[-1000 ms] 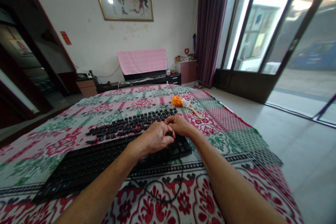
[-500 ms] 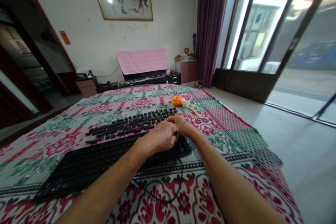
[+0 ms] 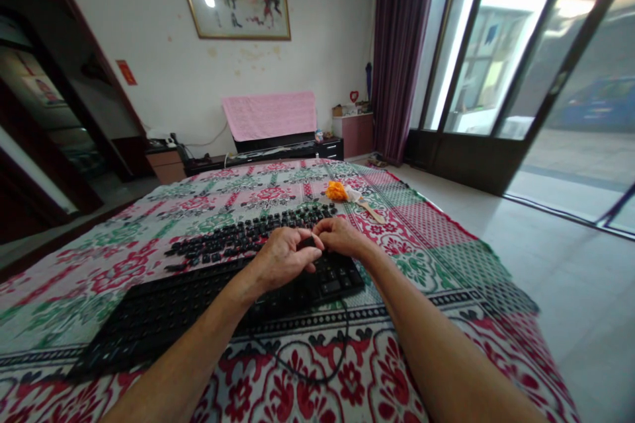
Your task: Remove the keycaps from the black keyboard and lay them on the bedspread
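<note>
A black keyboard (image 3: 173, 307) lies at a slant before me, with many of its keycaps off. My left hand (image 3: 280, 261) is above its right part, a black keycap (image 3: 308, 242) pinched between thumb and forefinger. Close beside those fingertips, my right hand (image 3: 342, 236) has its fingers drawn together over the keyboard's upper right end; what they hold, if anything, is hidden. Loose black keycaps (image 3: 238, 238) are spread in rough rows just behind the keyboard. Keys still sit on the keyboard's right end.
The patterned cloth (image 3: 391, 370) covers the table. An orange cloth-like bundle (image 3: 336, 191) and a brush with a pale wooden handle (image 3: 372, 211) lie beyond my right hand. The black cable (image 3: 322, 380) loops in front of the keyboard.
My left hand has moved left and turned, so the black keycap in its fingers shows. My right hand stays nearly in place, its fingers a little lower.
</note>
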`<state>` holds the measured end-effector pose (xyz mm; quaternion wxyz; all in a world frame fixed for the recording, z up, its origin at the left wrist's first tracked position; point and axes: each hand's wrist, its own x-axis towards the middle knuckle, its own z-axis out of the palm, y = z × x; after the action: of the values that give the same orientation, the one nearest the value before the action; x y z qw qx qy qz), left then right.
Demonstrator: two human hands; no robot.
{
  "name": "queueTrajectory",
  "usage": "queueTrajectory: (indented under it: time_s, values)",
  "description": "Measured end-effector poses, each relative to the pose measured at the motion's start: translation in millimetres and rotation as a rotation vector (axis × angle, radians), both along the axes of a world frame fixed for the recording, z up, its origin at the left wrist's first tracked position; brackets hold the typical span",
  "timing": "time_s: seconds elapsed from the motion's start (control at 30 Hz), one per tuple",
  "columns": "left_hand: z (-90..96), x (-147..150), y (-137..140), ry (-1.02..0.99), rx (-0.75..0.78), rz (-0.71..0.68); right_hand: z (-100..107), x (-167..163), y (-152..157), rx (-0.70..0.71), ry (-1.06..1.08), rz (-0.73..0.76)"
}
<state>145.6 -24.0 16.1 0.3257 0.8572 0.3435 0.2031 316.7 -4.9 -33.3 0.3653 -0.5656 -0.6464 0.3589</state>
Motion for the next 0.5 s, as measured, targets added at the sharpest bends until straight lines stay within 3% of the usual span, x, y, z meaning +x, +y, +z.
queueTrajectory:
  time_s: [0.23,0.5]
  values:
    - [-14.6,-2,1,-0.036,-0.108,0.0,3,-1,-1,-0.023,-0.002,-0.017]
    - [-8.0,9,-2,0.043,-0.026,-0.022,-3,2,3,0.046,-0.05,-0.019]
